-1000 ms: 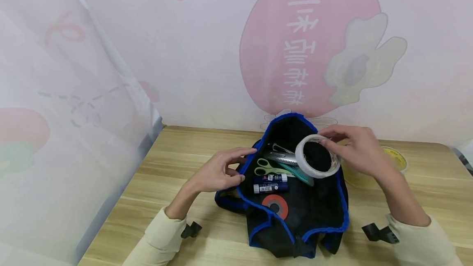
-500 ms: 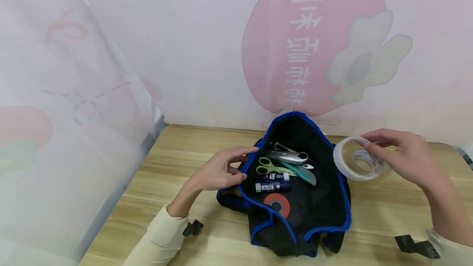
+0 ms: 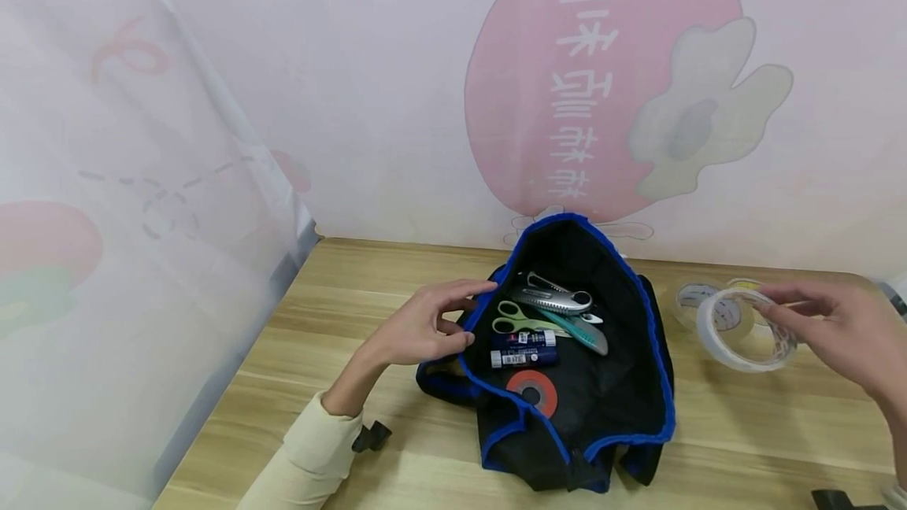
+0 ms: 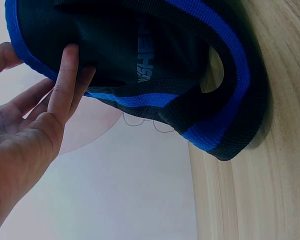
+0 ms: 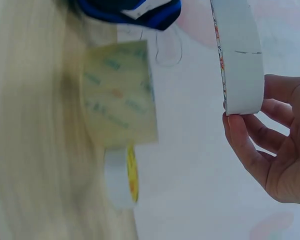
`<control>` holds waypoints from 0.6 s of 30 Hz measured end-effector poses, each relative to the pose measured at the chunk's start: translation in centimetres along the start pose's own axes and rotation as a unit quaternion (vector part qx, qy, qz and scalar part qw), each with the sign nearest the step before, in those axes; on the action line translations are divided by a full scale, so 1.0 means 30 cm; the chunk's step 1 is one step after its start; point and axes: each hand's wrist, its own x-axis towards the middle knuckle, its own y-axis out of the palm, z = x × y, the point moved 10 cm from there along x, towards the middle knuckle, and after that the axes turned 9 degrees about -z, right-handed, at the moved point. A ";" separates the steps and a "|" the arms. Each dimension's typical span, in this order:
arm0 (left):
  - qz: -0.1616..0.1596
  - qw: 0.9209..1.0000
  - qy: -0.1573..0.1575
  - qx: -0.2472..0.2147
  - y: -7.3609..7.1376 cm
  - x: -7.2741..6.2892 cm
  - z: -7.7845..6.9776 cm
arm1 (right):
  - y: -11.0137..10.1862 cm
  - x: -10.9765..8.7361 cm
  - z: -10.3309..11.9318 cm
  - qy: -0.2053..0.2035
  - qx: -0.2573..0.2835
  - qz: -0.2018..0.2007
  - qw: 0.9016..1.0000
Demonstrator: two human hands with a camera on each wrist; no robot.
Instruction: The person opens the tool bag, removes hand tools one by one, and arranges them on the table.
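A black tool bag (image 3: 609, 408) with blue trim lies open on the table. My left hand (image 3: 425, 325) holds its left rim; in the left wrist view, fingers (image 4: 65, 82) lie against the bag's outer wall (image 4: 110, 50). To the right of the bag, my right hand (image 3: 836, 325) pinches a roll of white tape (image 3: 744, 360) by its edge, raised above the table. The right wrist view shows the white tape (image 5: 242, 60) edge-on between thumb and fingers. Inside the bag are a silver utility knife (image 3: 553, 301), green scissors (image 3: 513, 321), a teal-handled tool (image 3: 581, 333), glue sticks (image 3: 524, 356) and a red-grey disc (image 3: 533, 392).
Behind the held roll stands a wide clear tape roll (image 3: 687, 301), partly hidden. Beside it is a narrower roll with a yellow core (image 5: 132, 175). A printed pink-and-white sheet (image 3: 390, 101) hangs along the table's back (image 3: 397, 250) and left side.
My right hand has carried the white tape roll from over the bag to the right, away from it. The left hand has stayed at the bag's rim.
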 end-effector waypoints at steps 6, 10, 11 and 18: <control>-0.002 1.000 -0.002 0.001 -0.001 -0.002 0.000 | -0.004 -0.045 -0.082 0.010 0.034 0.006 0.999; -0.003 1.000 -0.003 0.000 -0.002 -0.003 -0.001 | -0.009 -0.068 -0.140 0.022 0.047 -0.001 0.999; -0.002 1.000 -0.003 -0.001 -0.002 -0.003 -0.001 | -0.010 -0.073 -0.157 0.028 0.041 0.000 0.999; 0.000 1.000 -0.003 0.000 0.000 -0.004 0.000 | -0.009 -0.094 -0.257 0.047 0.017 0.017 0.999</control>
